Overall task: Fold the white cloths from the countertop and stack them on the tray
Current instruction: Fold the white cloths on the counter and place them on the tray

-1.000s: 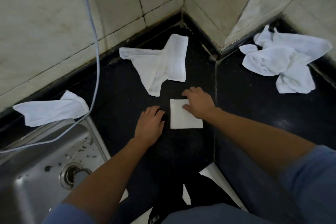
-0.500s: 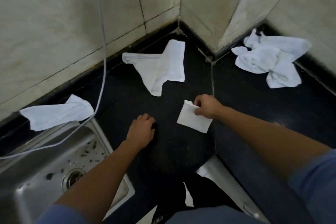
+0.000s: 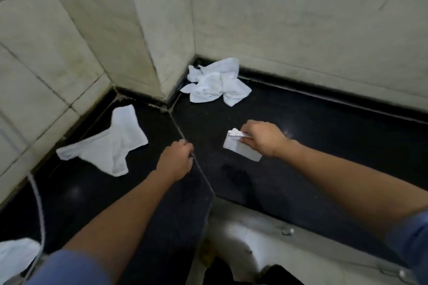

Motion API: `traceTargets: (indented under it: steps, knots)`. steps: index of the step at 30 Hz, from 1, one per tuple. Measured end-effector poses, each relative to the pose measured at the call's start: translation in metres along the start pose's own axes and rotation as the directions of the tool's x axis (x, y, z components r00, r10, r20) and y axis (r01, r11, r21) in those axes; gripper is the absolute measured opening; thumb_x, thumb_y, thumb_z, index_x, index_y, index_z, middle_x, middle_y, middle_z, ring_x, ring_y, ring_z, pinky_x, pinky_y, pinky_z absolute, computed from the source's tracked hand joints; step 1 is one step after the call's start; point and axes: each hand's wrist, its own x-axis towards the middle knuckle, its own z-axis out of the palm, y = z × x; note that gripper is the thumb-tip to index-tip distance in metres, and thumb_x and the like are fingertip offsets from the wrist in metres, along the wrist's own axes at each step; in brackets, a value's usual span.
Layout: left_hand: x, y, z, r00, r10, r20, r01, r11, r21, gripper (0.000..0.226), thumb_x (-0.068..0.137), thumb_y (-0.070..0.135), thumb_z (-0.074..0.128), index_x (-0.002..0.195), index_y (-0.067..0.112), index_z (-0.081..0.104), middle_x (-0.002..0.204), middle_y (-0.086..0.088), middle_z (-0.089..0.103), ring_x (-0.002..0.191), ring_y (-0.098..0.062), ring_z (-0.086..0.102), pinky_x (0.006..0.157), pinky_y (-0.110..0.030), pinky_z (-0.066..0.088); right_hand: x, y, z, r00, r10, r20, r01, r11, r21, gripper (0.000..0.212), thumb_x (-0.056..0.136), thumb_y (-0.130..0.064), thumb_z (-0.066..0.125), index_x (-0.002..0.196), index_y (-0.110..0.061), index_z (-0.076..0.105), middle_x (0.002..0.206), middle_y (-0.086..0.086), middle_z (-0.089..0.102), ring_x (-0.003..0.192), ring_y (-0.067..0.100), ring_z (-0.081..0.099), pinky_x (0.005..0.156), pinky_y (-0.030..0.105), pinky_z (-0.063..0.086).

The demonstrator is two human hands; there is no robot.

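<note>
The folded cloth [image 3: 240, 151], judged light and limp, is pinched at its edge by the right hand [image 3: 264, 140]; the left hand [image 3: 176, 161] is loosely curled, empty.

surface: black countertop [image 3: 324, 146] | left: flat white cloth [image 3: 108, 143] | corner: crumpled cloths [image 3: 215, 85]

White cloths [image 3: 215, 83]; black countertop [image 3: 324, 150]; beige tiles [image 3: 301, 18].
</note>
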Motion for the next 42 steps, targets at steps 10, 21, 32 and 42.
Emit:
traceTargets:
  steps: [10, 21, 32, 42]
  knots:
    - [0.024, 0.234, -0.016, 0.923, 0.382, -0.038, -0.373, 0.916, 0.149, 0.034, 0.092, 0.029, 0.054, 0.123, 0.016, 0.055, 0.118, -0.005, 0.053, 0.108, -0.025, 0.053, 0.089, -0.039, 0.044, -0.225, 0.132, -0.045, 0.974, 0.18, -0.139, -0.209, 0.948, -0.239, 0.023, 0.098, -0.032, 0.045, 0.107, -0.016, 0.058, 0.108, 0.003, 0.054, 0.105, 0.025, 0.055, 0.066, 0.035, 0.038]
    - [-0.023, 0.557, 0.038, 0.623, 0.782, 0.039, -0.77, 0.603, 0.209, 0.036, 0.093, 0.031, 0.051, 0.126, 0.017, 0.052, 0.119, -0.005, 0.053, 0.109, -0.027, 0.052, 0.089, -0.04, 0.043, -0.52, 0.261, -0.053, 0.791, 0.55, -0.266, -0.602, 0.778, -0.182, 0.022, 0.099, -0.031, 0.044, 0.105, -0.016, 0.058, 0.104, 0.001, 0.056, 0.102, 0.024, 0.055, 0.067, 0.034, 0.039]
    - [-0.023, 0.865, 0.108, 0.263, 0.959, 0.103, -0.96, 0.249, 0.131, 0.038, 0.093, 0.032, 0.052, 0.129, 0.017, 0.051, 0.121, -0.005, 0.052, 0.11, -0.026, 0.052, 0.088, -0.04, 0.045, -0.75, 0.396, -0.067, 0.419, 0.864, -0.279, -0.908, 0.407, -0.102, 0.02, 0.097, -0.032, 0.047, 0.1, -0.016, 0.056, 0.103, 0.004, 0.058, 0.102, 0.026, 0.056, 0.068, 0.036, 0.04]
    - [-0.047, 1.094, 0.115, 0.053, 0.998, -0.021, -0.998, 0.053, 0.03, 0.03, 0.092, 0.026, 0.052, 0.118, 0.013, 0.055, 0.111, -0.006, 0.054, 0.105, -0.027, 0.052, 0.082, -0.044, 0.048, -0.912, 0.501, -0.113, 0.161, 0.912, -0.377, -0.974, 0.209, 0.091, 0.019, 0.093, -0.032, 0.053, 0.096, -0.015, 0.059, 0.101, 0.007, 0.064, 0.097, 0.032, 0.06, 0.069, 0.038, 0.047]
